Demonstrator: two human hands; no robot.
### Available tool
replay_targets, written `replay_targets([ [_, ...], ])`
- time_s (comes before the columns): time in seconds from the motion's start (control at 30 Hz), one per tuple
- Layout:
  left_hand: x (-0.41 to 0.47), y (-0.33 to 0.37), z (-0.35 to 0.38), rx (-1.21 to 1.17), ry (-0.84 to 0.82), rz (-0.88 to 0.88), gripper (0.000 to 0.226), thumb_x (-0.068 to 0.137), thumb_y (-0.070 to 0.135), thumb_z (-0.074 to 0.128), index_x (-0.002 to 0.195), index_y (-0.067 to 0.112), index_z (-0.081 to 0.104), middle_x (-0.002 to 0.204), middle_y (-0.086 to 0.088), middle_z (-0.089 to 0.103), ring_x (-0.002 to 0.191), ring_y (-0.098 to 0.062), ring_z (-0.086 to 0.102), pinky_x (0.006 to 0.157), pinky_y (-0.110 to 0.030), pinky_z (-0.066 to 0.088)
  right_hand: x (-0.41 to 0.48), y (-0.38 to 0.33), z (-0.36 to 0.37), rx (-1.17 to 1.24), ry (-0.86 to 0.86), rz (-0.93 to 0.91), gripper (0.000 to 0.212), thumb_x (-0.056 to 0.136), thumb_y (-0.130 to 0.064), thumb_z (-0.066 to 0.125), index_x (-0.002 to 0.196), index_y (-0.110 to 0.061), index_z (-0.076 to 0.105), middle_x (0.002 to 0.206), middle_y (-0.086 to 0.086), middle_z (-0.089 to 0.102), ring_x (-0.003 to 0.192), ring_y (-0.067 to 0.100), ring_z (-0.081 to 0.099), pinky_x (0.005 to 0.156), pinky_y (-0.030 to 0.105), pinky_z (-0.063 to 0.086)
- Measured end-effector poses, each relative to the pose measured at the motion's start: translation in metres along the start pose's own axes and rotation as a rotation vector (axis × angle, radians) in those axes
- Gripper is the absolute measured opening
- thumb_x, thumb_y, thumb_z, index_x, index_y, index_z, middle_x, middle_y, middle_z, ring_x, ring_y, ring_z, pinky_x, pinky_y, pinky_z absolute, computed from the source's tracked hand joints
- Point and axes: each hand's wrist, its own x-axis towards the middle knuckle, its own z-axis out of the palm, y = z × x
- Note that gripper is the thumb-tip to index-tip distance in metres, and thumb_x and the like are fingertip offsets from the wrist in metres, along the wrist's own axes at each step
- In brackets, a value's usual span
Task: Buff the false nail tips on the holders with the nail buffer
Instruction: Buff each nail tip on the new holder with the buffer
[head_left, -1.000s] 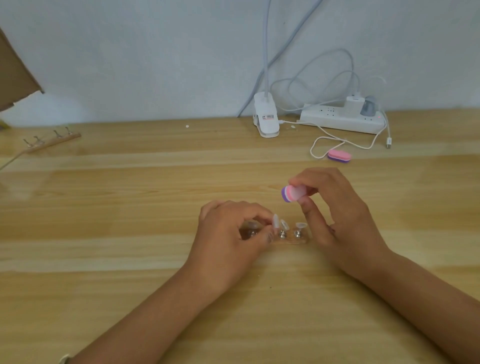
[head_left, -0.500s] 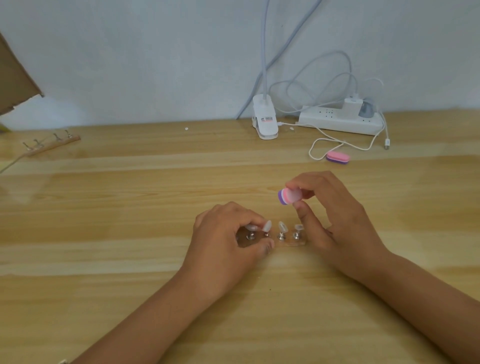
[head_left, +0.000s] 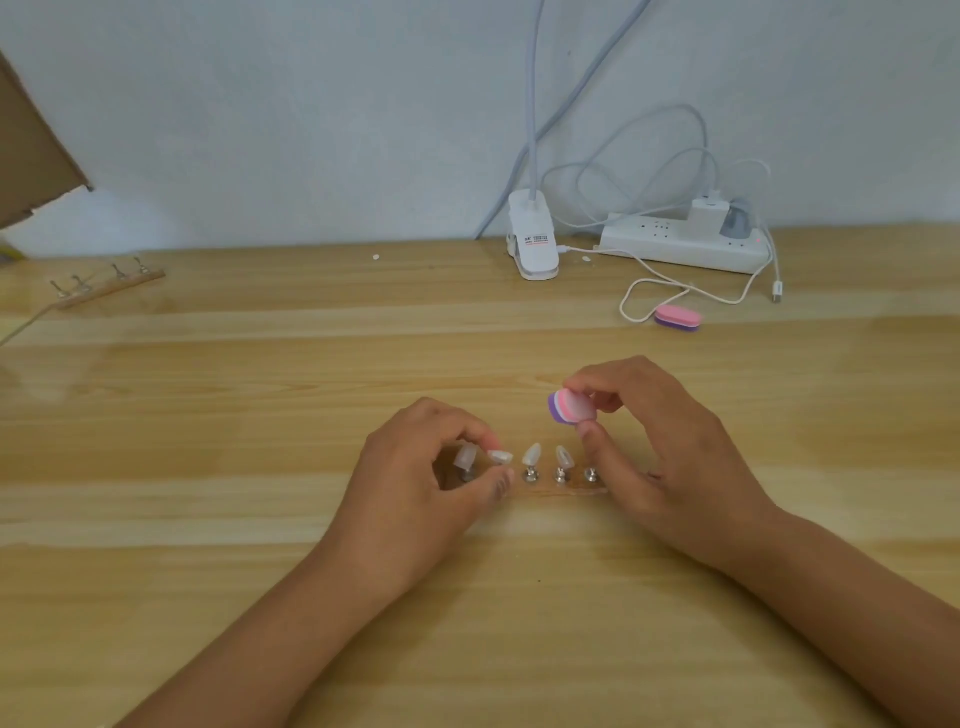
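A clear strip of small metal holders lies on the wooden table, with several translucent false nail tips standing on it. My left hand curls over the strip's left end, its forefinger and thumb pinching one nail tip there. My right hand pinches a small pink, white and purple nail buffer between thumb and fingers, held in the air just above the right-hand tips. The strip's right end lies under this hand.
A second pink and purple buffer lies further back on the right, beside a white cable. Behind it sit a white power strip and a lamp clip. Another holder strip lies at far left.
My left hand has slid slightly left along the strip and now pinches a tip further left. The right hand with the buffer has barely moved.
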Motion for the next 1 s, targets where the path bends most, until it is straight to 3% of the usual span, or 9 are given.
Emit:
replay_targets([
  [0.1,0.001,0.001,0.002,0.001,-0.002,0.028,0.019,0.072,0.02,0.084,0.081,0.029,0.07,0.09,0.012,0.061,0.083,-0.008,0.058,0.072,-0.019,0.043,0.0,0.0,0.0,0.004,-0.002,0.002,0.025,0.088,-0.002,0.061,0.113,-0.004,0.064,0.103,-0.002,0.06,0.094,0.006,0.052,0.09,0.014,0.039],
  [0.17,0.002,0.002,0.004,0.077,0.014,0.072,0.029,0.07,0.031,0.082,0.095,0.033,0.068,0.107,0.016,0.056,0.1,-0.006,0.055,0.088,-0.027,0.043,0.0,0.001,0.0,0.021,-0.004,0.005,0.025,0.089,-0.002,0.061,0.113,-0.004,0.064,0.103,-0.002,0.06,0.094,0.007,0.053,0.09,0.013,0.039],
  [0.23,0.003,0.006,0.008,0.217,0.035,0.165,0.045,0.068,0.047,0.073,0.11,0.038,0.063,0.128,0.016,0.047,0.125,-0.008,0.041,0.109,-0.04,0.031,0.001,0.001,0.001,0.064,-0.001,0.031,0.023,0.09,-0.003,0.062,0.113,-0.007,0.064,0.103,-0.003,0.061,0.093,0.012,0.057,0.088,0.017,0.044],
  [0.33,0.004,0.014,0.02,0.31,-0.019,0.277,0.035,0.072,0.053,0.065,0.104,0.04,0.068,0.135,0.014,0.048,0.138,-0.008,0.029,0.116,-0.054,0.005,0.002,0.002,0.002,0.151,0.039,0.101,0.02,0.092,-0.004,0.065,0.111,-0.011,0.064,0.103,-0.003,0.064,0.092,0.018,0.062,0.084,0.032,0.05],
  [0.47,0.006,0.009,0.025,0.195,-0.005,0.219,0.014,0.075,0.041,0.071,0.088,0.038,0.071,0.119,0.022,0.056,0.133,-0.001,0.032,0.117,-0.048,-0.003,0.004,0.006,0.002,0.216,0.107,0.169,0.02,0.091,-0.004,0.065,0.109,-0.012,0.064,0.104,-0.004,0.065,0.093,0.016,0.063,0.082,0.036,0.051],
  [0.6,0.008,0.01,0.025,0.218,-0.015,0.248,0.013,0.072,0.034,0.077,0.08,0.036,0.068,0.109,0.023,0.057,0.129,0.0,0.036,0.116,-0.045,-0.005,0.004,0.005,0.004,0.176,0.081,0.142,0.019,0.091,-0.009,0.064,0.109,-0.012,0.064,0.103,-0.003,0.065,0.091,0.015,0.062,0.081,0.037,0.051],
  [0.8,0.004,0.011,0.022,0.25,-0.048,0.308,0.004,0.077,0.03,0.067,0.079,0.032,0.065,0.084,0.016,0.062,0.103,-0.001,0.056,0.118,-0.042,0.004,-0.001,0.005,0.003,0.071,-0.008,0.085,0.026,0.09,-0.004,0.067,0.113,-0.014,0.063,0.106,-0.011,0.059,0.092,0.0,0.055,0.079,0.024,0.047],
  [1.0,0.006,0.012,0.019,0.317,-0.065,0.39,0.009,0.075,0.022,0.069,0.08,0.029,0.068,0.078,0.018,0.064,0.094,-0.003,0.059,0.115,-0.045,0.011,-0.001,0.003,0.003,0.06,-0.034,0.1,0.024,0.091,-0.008,0.064,0.114,-0.016,0.062,0.107,-0.01,0.06,0.093,-0.003,0.054,0.075,0.031,0.048],
])
